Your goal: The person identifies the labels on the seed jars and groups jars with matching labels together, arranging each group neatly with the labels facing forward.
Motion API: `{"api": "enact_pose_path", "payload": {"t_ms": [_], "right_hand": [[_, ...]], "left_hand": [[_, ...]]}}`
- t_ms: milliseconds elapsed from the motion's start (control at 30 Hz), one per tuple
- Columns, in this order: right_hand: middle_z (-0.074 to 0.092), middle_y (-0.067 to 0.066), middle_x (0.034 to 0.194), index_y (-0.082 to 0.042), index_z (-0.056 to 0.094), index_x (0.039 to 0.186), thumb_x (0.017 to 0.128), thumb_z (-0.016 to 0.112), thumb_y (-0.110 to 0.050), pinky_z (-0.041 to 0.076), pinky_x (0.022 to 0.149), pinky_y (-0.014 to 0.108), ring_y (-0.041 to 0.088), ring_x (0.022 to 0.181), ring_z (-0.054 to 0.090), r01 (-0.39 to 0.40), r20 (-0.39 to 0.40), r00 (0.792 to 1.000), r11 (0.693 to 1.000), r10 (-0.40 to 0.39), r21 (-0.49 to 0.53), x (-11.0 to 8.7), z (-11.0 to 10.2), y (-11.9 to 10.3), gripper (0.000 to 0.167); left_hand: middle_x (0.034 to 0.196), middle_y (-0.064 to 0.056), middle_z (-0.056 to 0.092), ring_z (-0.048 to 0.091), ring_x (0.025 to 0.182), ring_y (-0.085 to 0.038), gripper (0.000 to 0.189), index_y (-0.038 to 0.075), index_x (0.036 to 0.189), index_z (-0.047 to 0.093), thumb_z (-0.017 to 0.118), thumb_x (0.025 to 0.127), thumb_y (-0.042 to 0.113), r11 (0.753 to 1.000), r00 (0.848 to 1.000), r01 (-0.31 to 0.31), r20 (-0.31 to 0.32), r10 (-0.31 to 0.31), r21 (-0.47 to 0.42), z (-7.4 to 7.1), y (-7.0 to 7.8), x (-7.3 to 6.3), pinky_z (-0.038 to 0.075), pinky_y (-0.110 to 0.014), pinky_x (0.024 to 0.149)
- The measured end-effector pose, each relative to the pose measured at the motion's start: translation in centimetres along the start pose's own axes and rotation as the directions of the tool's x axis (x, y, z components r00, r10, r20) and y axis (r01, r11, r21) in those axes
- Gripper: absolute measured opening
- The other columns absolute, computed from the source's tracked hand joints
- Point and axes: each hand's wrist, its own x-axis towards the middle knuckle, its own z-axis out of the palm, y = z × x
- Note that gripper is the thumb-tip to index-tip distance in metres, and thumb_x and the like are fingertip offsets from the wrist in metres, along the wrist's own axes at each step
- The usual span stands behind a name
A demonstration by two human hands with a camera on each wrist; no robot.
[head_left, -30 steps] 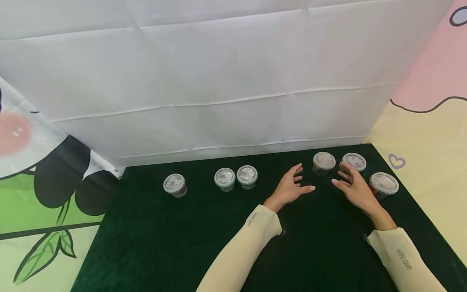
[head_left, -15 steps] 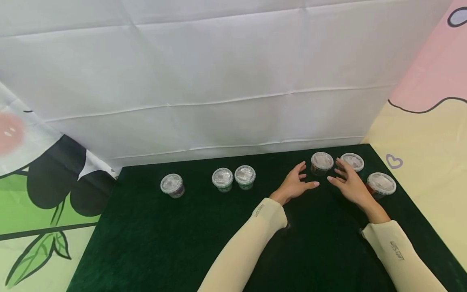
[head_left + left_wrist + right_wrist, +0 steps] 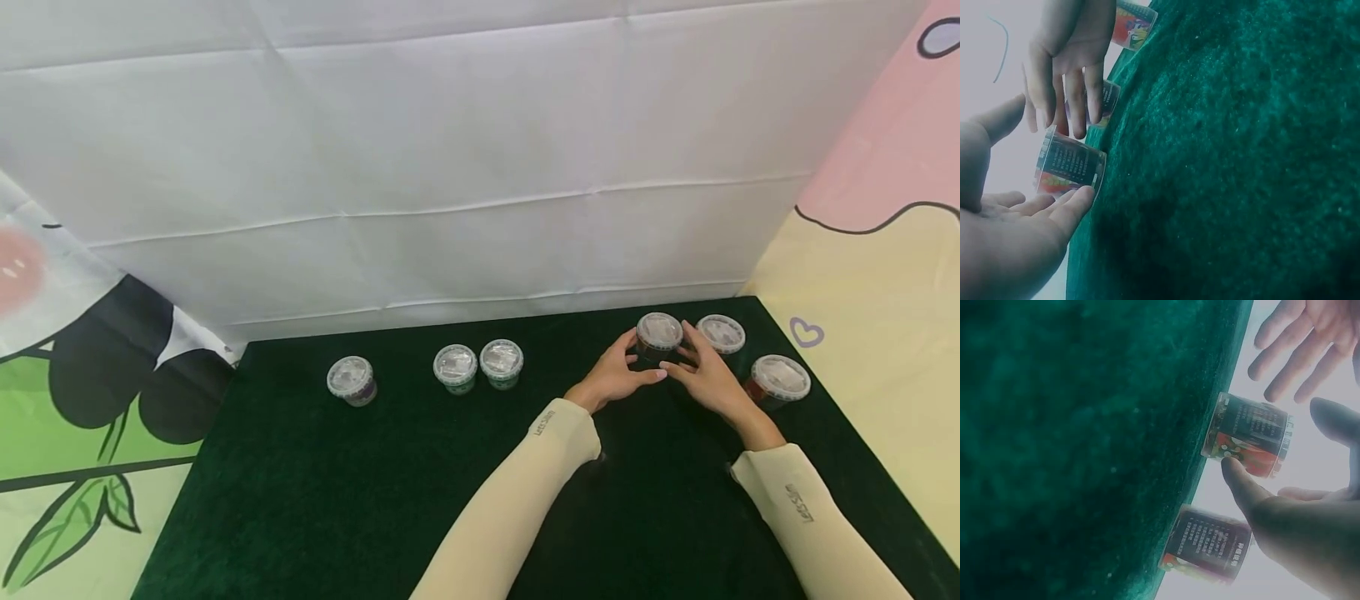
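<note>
A small clear plastic tub [image 3: 659, 332] with a white-rimmed lid stands upright at the back right, between my two hands. My left hand [image 3: 613, 377] is at its left side, fingers extended, thumb pointing across its front. From the right, my right hand [image 3: 708, 377] reaches with loosely spread fingers, the fingertips right at the lid's edge. In the left wrist view, the tub [image 3: 1072, 164] shows a dark printed label with red and green below, and left fingertips lie along its side. The right wrist view has a right fingertip at the lower side of the tub [image 3: 1250, 434].
Two similar lidded tubs stand close by, one behind my right hand [image 3: 722, 333] and one to its right [image 3: 780, 377]. Farther left are a pair of tubs [image 3: 455, 364] and a single tub [image 3: 350, 377]. A white cloth wall [image 3: 480, 250] borders the green tabletop [image 3: 337, 500].
Both hands have moved in toward the back-right tub, the left going right and the right going left, until they flank it. The view has shifted slightly; the tubs have stayed in place.
</note>
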Motion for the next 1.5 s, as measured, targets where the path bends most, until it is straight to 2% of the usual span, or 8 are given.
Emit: {"api": "enact_pose_path", "payload": {"t_ms": [333,600,800,1000,1100,1300,1433,1500], "right_hand": [[0.011,0.046,0.164,0.010,-0.005,0.164,0.107,0.062,-0.009,0.039,0.113,0.069,0.065,0.146,0.028,-0.014,-0.007,1.000,1.000,0.014,0.000,1.1,0.8,-0.6,0.090],[0.020,0.047,0.160,0.012,0.002,0.163,0.108,0.061,-0.009,0.040,0.112,0.067,0.064,0.145,0.032,-0.052,-0.057,0.997,0.999,0.052,-0.003,1.5,1.2,-0.9,0.084],[0.030,0.045,0.156,0.010,0.013,0.163,0.109,0.060,-0.016,0.042,0.111,0.068,0.062,0.143,0.037,-0.059,-0.155,0.986,0.998,0.060,0.009,0.9,1.6,-1.0,0.077],[0.035,0.041,0.156,0.009,0.025,0.161,0.108,0.063,-0.022,0.042,0.112,0.066,0.057,0.142,0.041,-0.040,-0.254,0.966,0.999,0.047,0.032,0.1,1.9,-1.4,0.072],[0.037,0.039,0.155,0.008,0.028,0.160,0.107,0.065,-0.025,0.043,0.112,0.066,0.056,0.140,0.043,-0.035,-0.278,0.960,0.999,0.045,0.039,-0.3,2.0,-1.6,0.073],[0.042,0.039,0.150,0.008,0.030,0.160,0.107,0.065,-0.024,0.044,0.110,0.068,0.056,0.135,0.047,-0.005,-0.221,0.975,0.999,0.012,0.034,-1.1,2.3,-2.1,0.070],[0.043,0.038,0.151,0.007,0.033,0.159,0.107,0.065,-0.017,0.047,0.107,0.067,0.056,0.135,0.050,0.074,-0.113,0.991,0.997,-0.073,0.008,-1.8,2.5,-2.4,0.066],[0.043,0.037,0.152,0.007,0.033,0.159,0.107,0.065,-0.013,0.045,0.108,0.067,0.056,0.135,0.050,0.126,-0.037,0.991,0.992,-0.125,0.016,-2.2,2.5,-2.7,0.064]], "left_hand": [[0.167,-0.005,0.041,0.048,0.148,-0.028,0.080,0.020,0.166,0.031,0.076,0.100,0.024,1.000,1.000,0.013,-0.013,-0.013,0.000,0.0,-0.4,0.2,0.050,-0.044,0.114],[0.166,-0.003,0.043,0.046,0.149,-0.023,0.074,0.021,0.166,0.033,0.071,0.103,0.027,1.000,0.999,0.028,-0.044,-0.028,-0.001,0.3,-0.1,-0.5,0.047,-0.042,0.116],[0.164,-0.002,0.043,0.043,0.149,-0.016,0.068,0.019,0.163,0.037,0.069,0.105,0.030,0.999,0.995,-0.032,-0.094,0.034,0.022,0.9,0.2,-1.6,0.041,-0.035,0.121],[0.153,0.002,0.047,0.048,0.139,-0.011,0.060,0.020,0.159,0.042,0.065,0.106,0.036,0.994,0.983,-0.106,-0.151,0.106,0.006,1.5,0.2,-2.8,0.039,-0.032,0.122],[0.149,0.003,0.048,0.049,0.137,-0.011,0.056,0.020,0.156,0.043,0.064,0.106,0.037,0.991,0.978,-0.134,-0.157,0.135,0.016,1.6,0.2,-3.4,0.039,-0.031,0.121],[0.148,0.001,0.048,0.049,0.137,-0.012,0.050,0.018,0.152,0.043,0.061,0.108,0.036,0.987,0.974,-0.158,-0.157,0.162,0.035,0.8,-0.1,-4.5,0.041,-0.030,0.120],[0.148,-0.002,0.047,0.050,0.134,-0.013,0.053,0.016,0.152,0.041,0.064,0.108,0.033,0.986,0.971,-0.158,-0.172,0.166,0.056,-0.4,-0.6,-5.0,0.043,-0.028,0.117],[0.152,-0.004,0.047,0.050,0.136,-0.014,0.057,0.016,0.155,0.039,0.065,0.107,0.032,0.986,0.975,-0.153,-0.155,0.163,0.069,-1.1,-0.9,-5.2,0.043,-0.028,0.117]]}}
